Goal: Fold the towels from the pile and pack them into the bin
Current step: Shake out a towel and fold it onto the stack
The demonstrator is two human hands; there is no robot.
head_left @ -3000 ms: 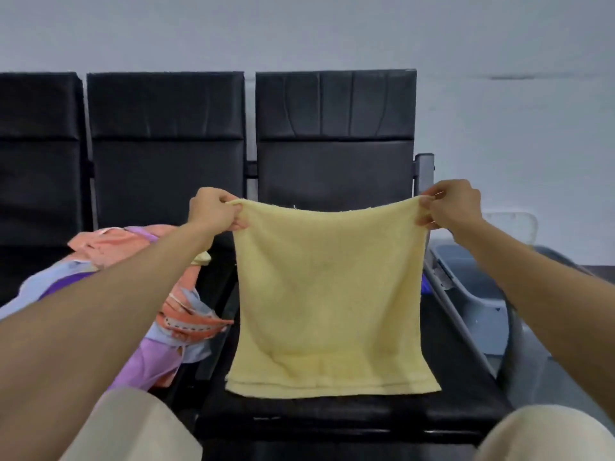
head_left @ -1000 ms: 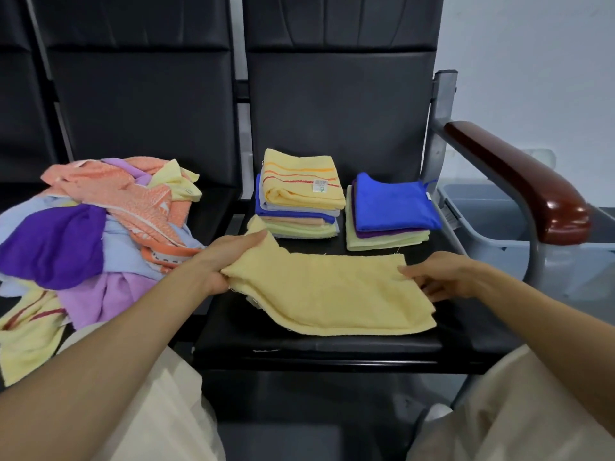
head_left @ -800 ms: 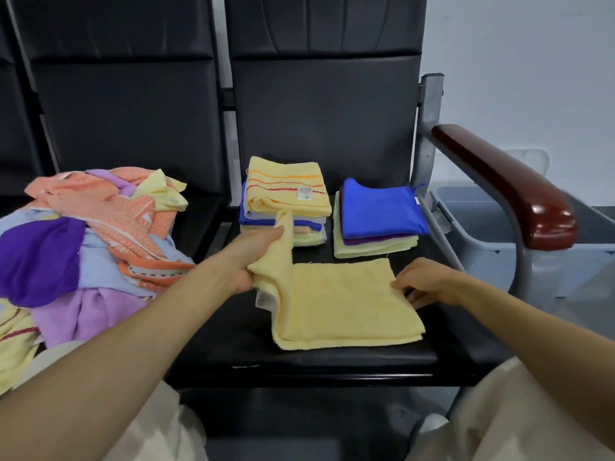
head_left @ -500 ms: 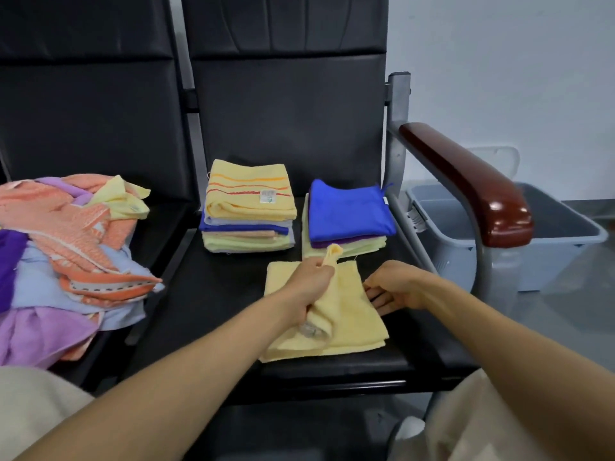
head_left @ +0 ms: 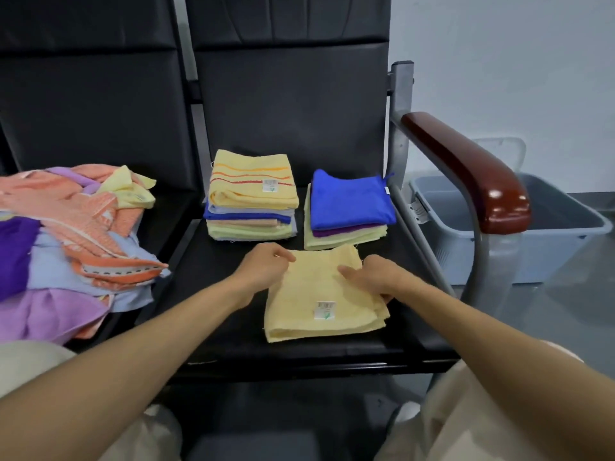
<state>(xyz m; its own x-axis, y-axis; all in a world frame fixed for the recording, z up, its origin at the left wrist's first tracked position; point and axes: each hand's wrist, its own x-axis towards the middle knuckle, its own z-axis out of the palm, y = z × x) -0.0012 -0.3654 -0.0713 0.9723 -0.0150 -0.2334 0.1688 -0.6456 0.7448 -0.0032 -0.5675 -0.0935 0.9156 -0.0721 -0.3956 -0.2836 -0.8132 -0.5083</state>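
A plain yellow towel [head_left: 309, 304] lies folded into a small square on the front of the black seat [head_left: 213, 294], its white label facing up. My left hand [head_left: 266, 267] holds the towel's far left corner with bent fingers. My right hand [head_left: 376, 277] presses on its right side, fingers stretched across the top. Behind it stand two stacks of folded towels: a taller one topped by a striped yellow towel [head_left: 253, 181] and a lower one topped by a blue towel [head_left: 346, 201]. The unfolded pile [head_left: 83, 227] covers the seat to the left. The grey bin [head_left: 549, 247] sits on the floor at right.
A metal frame with a brown armrest [head_left: 472, 174] stands between the seat and the bin. Black backrests [head_left: 289, 94] rise behind the stacks. My knees in beige trousers [head_left: 466, 410] are at the bottom of the view.
The towel went from hanging spread between both hands to lying on the seat, folded in half and then again. My left hand brought the left flap over to the right.
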